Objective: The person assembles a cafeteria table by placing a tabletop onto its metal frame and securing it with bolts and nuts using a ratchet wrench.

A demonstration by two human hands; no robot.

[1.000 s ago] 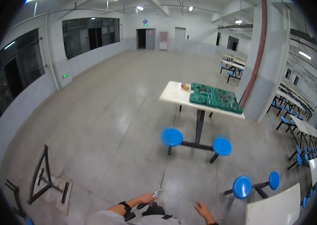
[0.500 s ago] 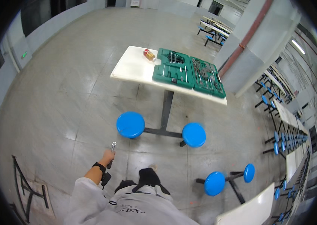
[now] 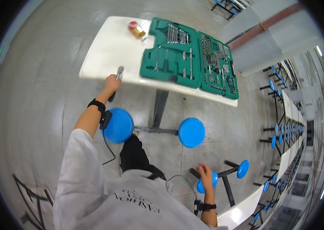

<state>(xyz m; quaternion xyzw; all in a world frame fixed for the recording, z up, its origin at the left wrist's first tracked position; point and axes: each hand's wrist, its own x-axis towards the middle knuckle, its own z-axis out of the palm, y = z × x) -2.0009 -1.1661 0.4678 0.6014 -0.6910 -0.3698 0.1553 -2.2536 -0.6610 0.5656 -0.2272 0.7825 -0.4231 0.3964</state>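
Observation:
My left hand (image 3: 112,83) is closed round a ratchet wrench (image 3: 120,71). The wrench's metal head points up over the front edge of the white table (image 3: 100,48), and its dark handle end sticks out below the fist. Right of it on the table lies an open green tool case (image 3: 194,78). Wrenches fill one half of the case, with sockets, ratchets and other small tools in the other. Low on the right, my right hand (image 3: 205,173) hangs in front of a blue stool, its fingers loosely bent and apart with nothing visible in them.
A bottle of amber liquid with a red label (image 3: 137,30) lies on the table. Two blue stools (image 3: 192,133) on a dark frame stand before it. To the right are another white table (image 3: 242,207) and a pillar with a red pipe (image 3: 267,28).
I have come closer to the table. My left hand has risen with the ratchet wrench from beside the stool to the table edge. My right hand has come into view.

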